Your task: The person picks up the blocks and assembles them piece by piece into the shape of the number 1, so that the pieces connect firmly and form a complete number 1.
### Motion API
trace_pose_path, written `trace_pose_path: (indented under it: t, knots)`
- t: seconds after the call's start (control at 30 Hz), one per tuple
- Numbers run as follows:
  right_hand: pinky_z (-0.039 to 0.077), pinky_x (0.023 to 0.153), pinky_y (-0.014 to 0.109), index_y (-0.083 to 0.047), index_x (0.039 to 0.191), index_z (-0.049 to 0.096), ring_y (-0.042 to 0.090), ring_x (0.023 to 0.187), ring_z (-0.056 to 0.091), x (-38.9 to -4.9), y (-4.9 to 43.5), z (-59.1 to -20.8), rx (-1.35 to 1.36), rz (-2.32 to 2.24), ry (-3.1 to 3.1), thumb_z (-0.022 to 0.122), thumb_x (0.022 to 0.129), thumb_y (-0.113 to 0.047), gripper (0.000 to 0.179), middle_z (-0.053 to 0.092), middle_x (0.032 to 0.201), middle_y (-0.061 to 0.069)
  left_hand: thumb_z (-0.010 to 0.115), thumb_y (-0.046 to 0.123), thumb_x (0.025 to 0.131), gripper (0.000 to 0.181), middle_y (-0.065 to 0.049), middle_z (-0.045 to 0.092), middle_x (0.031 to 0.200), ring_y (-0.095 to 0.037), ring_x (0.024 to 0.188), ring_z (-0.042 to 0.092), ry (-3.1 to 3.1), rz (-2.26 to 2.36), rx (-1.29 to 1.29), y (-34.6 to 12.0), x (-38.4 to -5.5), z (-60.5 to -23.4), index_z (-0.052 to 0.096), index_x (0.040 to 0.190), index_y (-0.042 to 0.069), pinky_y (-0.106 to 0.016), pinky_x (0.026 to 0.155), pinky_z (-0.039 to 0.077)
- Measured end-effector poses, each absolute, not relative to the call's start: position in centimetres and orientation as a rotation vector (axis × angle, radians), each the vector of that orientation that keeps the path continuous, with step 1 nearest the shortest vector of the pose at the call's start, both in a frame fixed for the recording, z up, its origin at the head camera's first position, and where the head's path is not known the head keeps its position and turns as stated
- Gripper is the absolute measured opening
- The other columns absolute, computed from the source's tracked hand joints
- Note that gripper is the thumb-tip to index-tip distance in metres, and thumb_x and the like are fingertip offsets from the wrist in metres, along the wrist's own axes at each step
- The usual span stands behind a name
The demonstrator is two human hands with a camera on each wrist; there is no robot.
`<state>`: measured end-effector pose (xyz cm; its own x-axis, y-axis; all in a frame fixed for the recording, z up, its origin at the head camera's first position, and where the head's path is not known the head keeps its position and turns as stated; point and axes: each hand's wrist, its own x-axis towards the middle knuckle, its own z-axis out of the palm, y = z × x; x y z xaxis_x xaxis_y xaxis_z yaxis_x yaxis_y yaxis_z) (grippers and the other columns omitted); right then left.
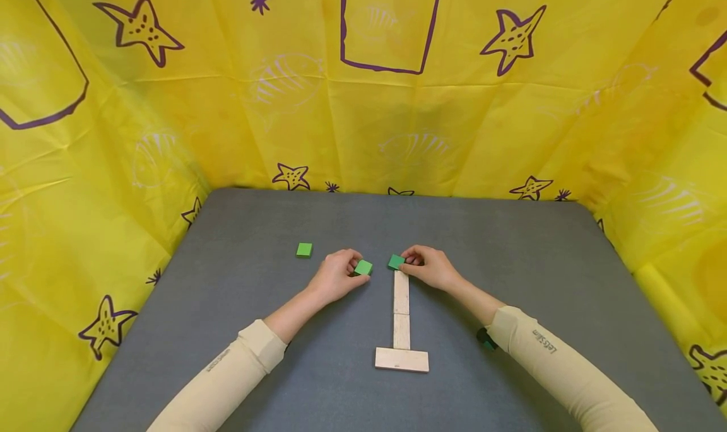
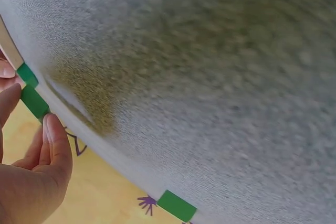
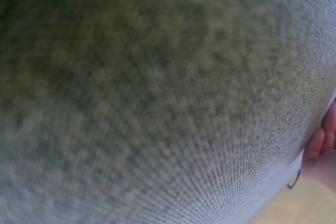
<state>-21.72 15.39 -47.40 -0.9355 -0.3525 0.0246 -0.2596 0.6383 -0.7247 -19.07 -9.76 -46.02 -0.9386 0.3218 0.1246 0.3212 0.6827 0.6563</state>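
In the head view my left hand (image 1: 336, 275) pinches a light green block (image 1: 363, 267) between thumb and fingers, left of the wooden column. The left wrist view shows that same green block (image 2: 34, 102) between the thumb and fingertips. My right hand (image 1: 430, 267) pinches a darker green block (image 1: 396, 262) at the far end of two wooden blocks (image 1: 401, 293) laid end to end. Across their near end lies another wooden block (image 1: 401, 360), making an upside-down T. Only part of my right hand (image 3: 321, 150) shows at the edge of the right wrist view.
Another light green block (image 1: 304, 250) lies on the grey table (image 1: 341, 221) to the left of my left hand. Yellow cloth (image 1: 363, 116) with starfish drawings encloses the back and sides. A dark wristband (image 1: 486, 338) shows beneath the right sleeve.
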Motion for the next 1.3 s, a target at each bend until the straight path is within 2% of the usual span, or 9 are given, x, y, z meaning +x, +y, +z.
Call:
trace_pose_path:
  t: [0.97,1.3]
  knots:
    - [0.046,0.073,0.031,-0.007,0.105,0.069,0.015,0.08,0.057,-21.8,15.4,-47.6,-0.498,-1.176,2.72,0.073,0.088,-0.022,0.023,0.065,0.088,0.0,0.08,0.019,0.081,0.035,-0.005,0.06,0.086,-0.014,0.076,0.055,2.844,1.023,0.63,-7.2,-19.8,-46.6,0.066,0.107,0.001,-0.029,0.068,0.048]
    - [0.046,0.073,0.031,-0.007,0.105,0.069,0.015,0.08,0.057,-21.7,15.4,-47.6,-0.494,-1.172,2.723,0.072,0.088,-0.021,0.023,0.064,0.088,0.001,0.08,0.019,0.081,0.035,-0.006,0.061,0.088,-0.015,0.078,0.056,2.852,0.998,0.629,-6.6,-20.0,-46.7,0.066,0.107,0.001,-0.031,0.07,0.048]
